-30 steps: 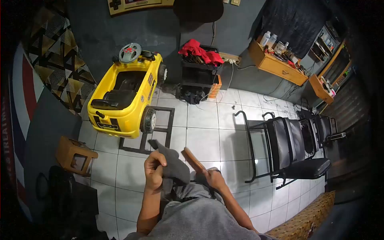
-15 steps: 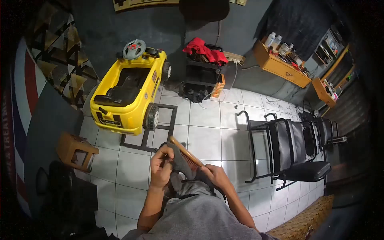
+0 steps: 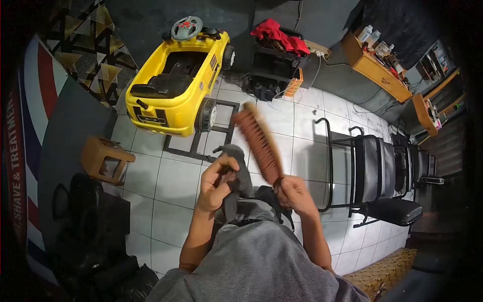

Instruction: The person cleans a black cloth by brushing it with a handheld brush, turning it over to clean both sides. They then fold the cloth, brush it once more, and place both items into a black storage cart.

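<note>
Left hand [image 3: 216, 183] gripped a dark grey cloth [image 3: 238, 173] at frame centre. Right hand [image 3: 294, 194] was closed on a wooden brush [image 3: 259, 143], angled toward upper left. Yellow toy car [image 3: 176, 93] sat upper left.

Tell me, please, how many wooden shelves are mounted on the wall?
2. One shelf hangs on the back wall carrying bottles; a second shelf sits further right, above the black chairs. More may be hidden in the dark right edge.

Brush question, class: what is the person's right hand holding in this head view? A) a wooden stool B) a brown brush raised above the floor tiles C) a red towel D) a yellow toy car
B: the right hand is closed round the lower end of the brown brush, while the left hand holds a dark grey cloth.
</note>
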### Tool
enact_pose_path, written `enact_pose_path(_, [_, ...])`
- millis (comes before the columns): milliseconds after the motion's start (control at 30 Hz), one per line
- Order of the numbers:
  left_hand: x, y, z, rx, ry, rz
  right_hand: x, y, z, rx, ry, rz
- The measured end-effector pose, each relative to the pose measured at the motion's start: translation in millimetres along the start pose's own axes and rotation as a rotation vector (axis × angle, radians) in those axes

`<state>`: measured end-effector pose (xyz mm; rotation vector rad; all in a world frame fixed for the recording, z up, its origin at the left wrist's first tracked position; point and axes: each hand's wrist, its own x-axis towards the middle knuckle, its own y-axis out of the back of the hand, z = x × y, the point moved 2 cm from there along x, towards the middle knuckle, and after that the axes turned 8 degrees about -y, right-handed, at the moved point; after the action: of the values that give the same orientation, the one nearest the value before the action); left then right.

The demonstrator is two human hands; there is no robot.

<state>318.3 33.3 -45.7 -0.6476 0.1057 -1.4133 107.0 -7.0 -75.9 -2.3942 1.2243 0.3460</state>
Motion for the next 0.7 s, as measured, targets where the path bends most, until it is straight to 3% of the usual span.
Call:
enact_pose_path(133, [2.2, -2.4, 4.7, -0.092, -0.091, 0.049, 33.7, 8.3, 56.4, -0.191, -0.17, -0.01])
enact_pose_path(200, [0.4, 3.7, 3.8, -0.068, -0.153, 0.063, 43.2, 23.1, 82.9, -0.999, -0.21, 0.348])
enact_pose_path(300, [-5.3, -4.2, 16.9, -0.122, -0.084, 0.076, 41.7, 52.3, 130.7, -1.027, -0.223, 0.4])
enact_pose_path(333, [-3.9, 6.5, 12.7, -0.052, -0.151, -0.111, 45.2, 64.0, 149.1, -1.002, -0.137, 0.42])
enact_pose_path(367, [-1.1, 3.8, 11.3, -0.058, -0.155, -0.109, 41.8, 60.1, 135.1, -1.01, -0.138, 0.422])
enact_pose_path(433, [5.5, -2.5, 6.2, -0.069, -0.063, 0.029, 30.0, 37.6, 85.1, -0.733, -0.068, 0.48])
enact_pose_path(467, [7.7, -2.6, 0.5, -0.033, -0.112, 0.03, 28.3, 34.2, 79.5, -0.521, -0.054, 0.426])
enact_pose_path(500, [9.3, -6.8, -0.4, -0.036, -0.107, 0.028, 21.8, 24.8, 63.2, -0.519, -0.057, 0.431])
enact_pose_path(567, [10.6, -14.6, 1.0, -0.09, -0.101, 0.016, 8.0, -4.3, 22.7, 0.234, -0.076, 0.119])
enact_pose_path(633, [11.2, -19.2, -1.2, -0.138, -0.05, -0.029, 5.7, -15.2, 17.3, 0.286, -0.053, 0.047])
enact_pose_path(700, [16.1, -31.9, 2.8, -0.153, -0.133, 0.044, 13.4, -17.0, 30.8, -0.131, -0.125, -0.012])
